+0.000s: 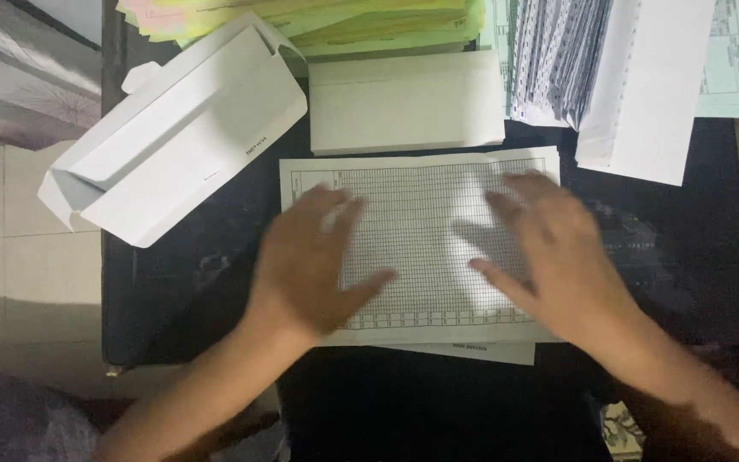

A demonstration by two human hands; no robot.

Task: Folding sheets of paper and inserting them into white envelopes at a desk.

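Dark tabletop (694, 257) is being used as the work surface, with pale floor tiles (32, 257) being shown beyond its edge, outward of the left hand. A gridded sheet (425, 214) is being pressed flat at the middle of the surface, lying directly under both hands. The left hand (305, 265) is being laid palm down on the sheet's near left portion, fingers spread and thumb extended toward the middle. The right hand (558, 252) is being laid palm down on the sheet's right portion, fingers likewise spread; nothing is being gripped by either hand, and both are blurred. The two hands are being kept apart, with a bare strip of grid exposed between the thumbs. A second sheet (489, 351) is being partly exposed under the near edge of the gridded sheet, between the wrists.

Just beyond the fingertips, a closed white box (404, 103) is being kept almost against the sheet's far edge. Beyond and outward of the left hand, an open white box (173, 137) is lying at an angle, overhanging the table edge. Beyond the right hand, a fanned stack of printed papers (558, 60) and a white folded sheet (643, 94) are lying near the sheet's far right corner. Stacked coloured paper (318, 21) is lying behind the closed box. Open tabletop is being left outward of the right hand and near the left forearm.
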